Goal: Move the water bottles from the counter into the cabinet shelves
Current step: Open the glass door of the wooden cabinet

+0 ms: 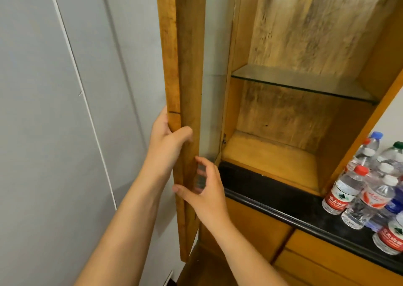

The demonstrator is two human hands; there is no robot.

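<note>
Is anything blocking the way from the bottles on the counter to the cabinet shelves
Nothing visible does. The cabinet door is swung wide open, held by the left hand, and the glass shelf is bare beside the bottles.

Left hand (166,133) gripping open cabinet door (185,89) edge; right hand (205,187) touching lower frame. Water bottles (368,189) clustered on desk (272,189), glass shelf (305,82) above.

On my left I see a pale grey panelled wall (65,111) with thin seams. Below the dark countertop edge (272,205), wooden drawer fronts (327,261) run toward the right. Soft, even light falls across everything.
</note>
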